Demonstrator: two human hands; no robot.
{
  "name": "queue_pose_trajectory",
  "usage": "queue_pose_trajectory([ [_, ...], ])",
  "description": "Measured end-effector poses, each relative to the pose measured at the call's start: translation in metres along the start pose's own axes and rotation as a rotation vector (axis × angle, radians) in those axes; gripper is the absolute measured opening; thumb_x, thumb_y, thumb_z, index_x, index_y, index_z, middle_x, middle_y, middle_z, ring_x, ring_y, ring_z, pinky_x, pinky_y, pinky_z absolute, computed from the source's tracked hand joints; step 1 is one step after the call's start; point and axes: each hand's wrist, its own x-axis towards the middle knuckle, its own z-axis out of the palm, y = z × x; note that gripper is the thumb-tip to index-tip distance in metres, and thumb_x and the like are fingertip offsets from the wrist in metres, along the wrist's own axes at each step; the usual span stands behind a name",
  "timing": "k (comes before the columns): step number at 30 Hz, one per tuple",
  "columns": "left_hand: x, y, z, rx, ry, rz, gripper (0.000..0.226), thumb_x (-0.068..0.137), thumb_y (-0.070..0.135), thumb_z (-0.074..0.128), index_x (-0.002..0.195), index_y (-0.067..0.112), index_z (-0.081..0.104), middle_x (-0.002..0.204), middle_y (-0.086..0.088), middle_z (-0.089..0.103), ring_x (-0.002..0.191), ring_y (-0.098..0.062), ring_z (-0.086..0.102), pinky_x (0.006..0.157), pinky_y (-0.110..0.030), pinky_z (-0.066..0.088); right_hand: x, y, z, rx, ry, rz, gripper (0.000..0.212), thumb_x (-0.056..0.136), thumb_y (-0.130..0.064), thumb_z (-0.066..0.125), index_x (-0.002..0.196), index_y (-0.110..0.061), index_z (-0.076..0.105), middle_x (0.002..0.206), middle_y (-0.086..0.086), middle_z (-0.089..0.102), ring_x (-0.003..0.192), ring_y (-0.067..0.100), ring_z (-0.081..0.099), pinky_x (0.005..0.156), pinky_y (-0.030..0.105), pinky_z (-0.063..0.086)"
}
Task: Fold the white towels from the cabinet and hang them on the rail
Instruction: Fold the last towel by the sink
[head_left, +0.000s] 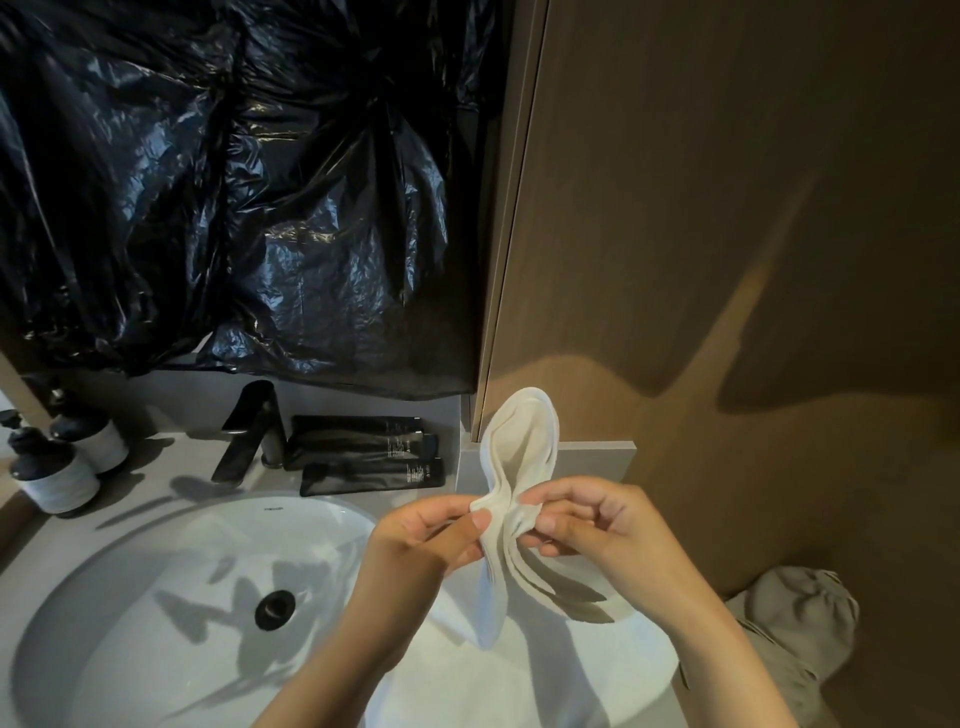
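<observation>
While the basin (119, 613) sits at seven o'clock, left hand (428, 538) and right hand (597, 522) pinch a white towel (524, 441), fingers clamped on it, loop standing toward twelve

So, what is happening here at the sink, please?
A person stands at a bathroom sink and pinches a small white towel between the left hand and the right hand. Part of the towel loops up above the hands, and loose layers hang below them. A larger white towel lies underneath, at the right edge of the sink. The fold looks unfinished.
</observation>
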Motion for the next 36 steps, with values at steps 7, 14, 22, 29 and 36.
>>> queue_pose_trajectory([
  [7,-0.001,0.001,0.000,-0.032,-0.037,-0.005,0.018,0.092,0.010,0.061,0.096,0.016,0.078,0.099,-0.011,0.075,0.097,-0.027,0.071,0.091,-0.037,0.056,0.008,0.002,0.006,-0.214,-0.001,-0.027,0.011,0.088,-0.025,0.070,0.099,-0.023,0.068,0.081,0.001,0.072,0.078,0.021,0.072,0.077,0.029,0.058],
  [14,-0.001,0.002,0.002,-0.051,-0.062,-0.012,0.019,0.093,0.008,0.059,0.100,0.012,0.076,0.100,-0.011,0.075,0.097,-0.026,0.071,0.088,-0.033,0.057,0.003,0.003,0.008,-0.298,0.046,-0.077,0.014,0.090,-0.027,0.067,0.080,-0.035,0.062,0.071,-0.002,0.069,0.070,0.019,0.069,0.068,0.020,0.054],
  [22,-0.002,-0.001,0.004,-0.014,-0.072,-0.002,0.022,0.079,0.030,0.066,0.095,0.023,0.078,0.099,-0.005,0.076,0.096,-0.022,0.072,0.088,-0.032,0.057,0.004,0.004,0.009,-0.298,0.069,-0.107,0.012,0.089,-0.025,0.069,0.083,-0.034,0.064,0.073,-0.001,0.071,0.072,0.021,0.070,0.071,0.024,0.058],
  [29,-0.004,0.001,0.001,0.006,-0.097,0.014,0.021,0.089,0.009,0.065,0.106,0.015,0.075,0.103,-0.005,0.075,0.099,-0.022,0.071,0.093,-0.035,0.055,0.004,0.005,0.011,-0.284,0.113,-0.102,0.004,0.088,-0.027,0.069,0.089,-0.025,0.065,0.077,-0.003,0.071,0.074,0.020,0.070,0.075,0.030,0.060],
  [36,-0.004,0.003,0.005,0.114,-0.055,0.121,0.024,0.082,0.004,0.072,0.103,0.013,0.073,0.094,0.000,0.076,0.089,-0.016,0.072,0.083,-0.026,0.057,0.004,0.005,0.014,-0.282,0.118,-0.135,0.004,0.088,-0.026,0.069,0.087,-0.027,0.066,0.073,-0.005,0.069,0.072,0.017,0.068,0.071,0.028,0.057],
])
